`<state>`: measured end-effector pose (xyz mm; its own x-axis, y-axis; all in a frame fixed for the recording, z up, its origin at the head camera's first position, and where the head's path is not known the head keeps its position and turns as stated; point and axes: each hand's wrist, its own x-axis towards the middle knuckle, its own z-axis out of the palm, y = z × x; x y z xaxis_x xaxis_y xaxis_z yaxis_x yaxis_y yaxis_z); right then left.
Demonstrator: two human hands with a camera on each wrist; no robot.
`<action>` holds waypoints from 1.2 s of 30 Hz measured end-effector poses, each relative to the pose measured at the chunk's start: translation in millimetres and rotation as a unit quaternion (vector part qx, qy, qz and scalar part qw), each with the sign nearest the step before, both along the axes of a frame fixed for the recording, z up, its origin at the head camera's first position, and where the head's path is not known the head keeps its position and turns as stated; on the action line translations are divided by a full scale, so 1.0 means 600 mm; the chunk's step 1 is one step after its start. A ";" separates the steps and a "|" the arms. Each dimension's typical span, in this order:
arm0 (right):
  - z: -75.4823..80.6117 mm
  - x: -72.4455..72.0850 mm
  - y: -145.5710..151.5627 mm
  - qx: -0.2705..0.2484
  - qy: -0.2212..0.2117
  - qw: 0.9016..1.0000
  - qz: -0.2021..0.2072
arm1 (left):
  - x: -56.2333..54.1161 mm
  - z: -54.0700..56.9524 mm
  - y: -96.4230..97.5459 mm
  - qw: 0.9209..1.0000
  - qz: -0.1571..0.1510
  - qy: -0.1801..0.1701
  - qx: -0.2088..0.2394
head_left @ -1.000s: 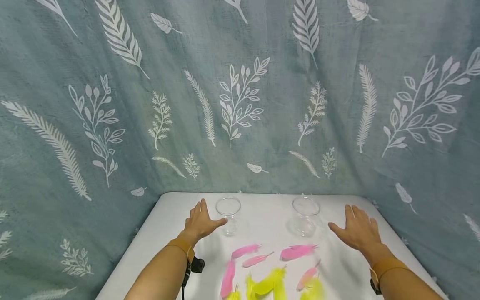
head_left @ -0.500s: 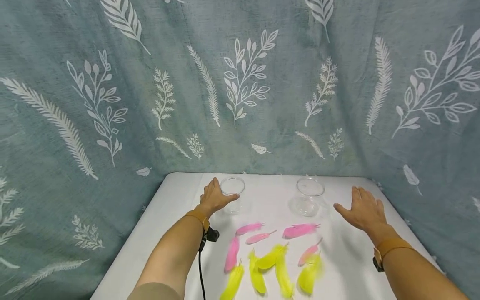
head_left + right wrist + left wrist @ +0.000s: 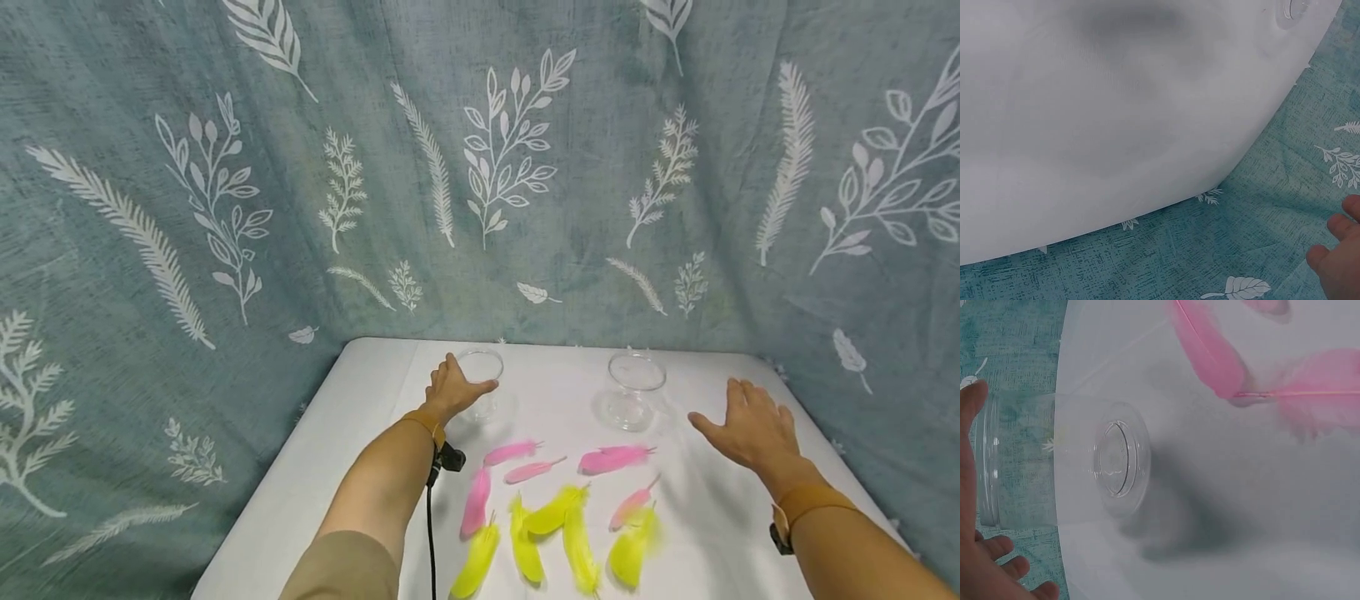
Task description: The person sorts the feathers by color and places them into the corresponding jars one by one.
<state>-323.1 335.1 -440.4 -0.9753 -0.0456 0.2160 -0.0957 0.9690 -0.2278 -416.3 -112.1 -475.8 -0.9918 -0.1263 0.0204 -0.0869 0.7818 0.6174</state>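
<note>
My left hand (image 3: 455, 390) is at the left clear jar (image 3: 486, 408), its thumb spread across the near side by the rim. In the left wrist view this jar (image 3: 1075, 459) stands upright on the table between the thumb (image 3: 972, 403) and the other fingertips (image 3: 1017, 567), which look loosely spread. A second clear jar (image 3: 628, 412) stands upright to the right, untouched. My right hand (image 3: 752, 427) hovers right of it, fingers extended and holding nothing. The right wrist view catches only part of that hand (image 3: 1341, 262).
Several pink feathers (image 3: 476, 502) lie in front of the jars on the white table (image 3: 360, 417). Several yellow feathers (image 3: 527, 546) lie nearer, one touching or overlapping another. A green leaf-patterned cloth (image 3: 450, 192) hangs behind and beside the table. A black cable (image 3: 431, 533) trails from the left wrist.
My left hand has moved closer around the left jar's rim. The right hand stays beside the right jar, still spread. The head view has tilted down and shifted, showing more feathers.
</note>
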 end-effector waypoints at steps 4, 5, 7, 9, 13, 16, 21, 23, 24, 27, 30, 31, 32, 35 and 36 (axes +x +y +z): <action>-0.006 0.001 -0.002 0.005 0.006 1.000 0.002 | -0.007 -0.007 0.002 1.000 0.005 0.001 -0.004; -0.007 0.001 -0.002 0.006 0.008 1.000 0.002 | -0.010 -0.009 0.004 1.000 0.005 0.004 -0.003; -0.005 0.001 0.003 0.007 0.008 1.000 -0.002 | -0.016 -0.010 0.011 1.000 0.007 0.007 0.000; -0.004 0.001 0.010 0.009 0.006 1.000 -0.005 | -0.021 -0.013 0.019 1.000 0.011 0.008 0.004; -0.006 0.004 0.017 0.012 -0.003 1.000 -0.006 | -0.023 -0.015 0.027 0.999 0.030 0.006 0.009; -0.008 0.003 0.016 0.009 -0.002 1.000 -0.005 | -0.023 -0.013 0.024 0.999 0.039 0.017 0.006; -0.016 0.004 0.010 0.006 0.002 1.000 -0.003 | -0.013 -0.011 0.004 0.999 0.047 0.020 0.001; -0.016 0.004 0.009 0.008 0.002 1.000 -0.003 | -0.011 -0.008 -0.004 0.999 0.050 0.012 0.002; -0.016 0.004 0.009 0.009 0.002 1.000 -0.004 | -0.009 -0.007 -0.009 0.999 0.051 0.011 0.003; -0.019 0.005 0.006 0.012 0.003 1.000 -0.005 | -0.002 -0.007 -0.023 0.998 0.054 0.015 0.014; -0.026 0.007 0.001 0.012 -0.002 1.000 -0.006 | 0.008 -0.009 -0.040 0.998 0.062 0.019 0.018; -0.028 0.008 -0.001 0.011 -0.004 1.000 -0.007 | 0.012 -0.011 -0.045 0.998 0.064 0.021 0.015; -0.031 0.008 -0.002 0.010 -0.004 1.000 -0.007 | 0.015 -0.012 -0.051 0.998 0.065 0.022 0.011; -0.035 0.008 -0.005 0.010 -0.004 1.000 -0.007 | 0.025 -0.013 -0.067 0.998 0.065 0.023 0.001; -0.036 0.007 -0.005 0.011 -0.003 1.000 -0.008 | 0.028 -0.013 -0.071 0.998 0.065 0.024 -0.004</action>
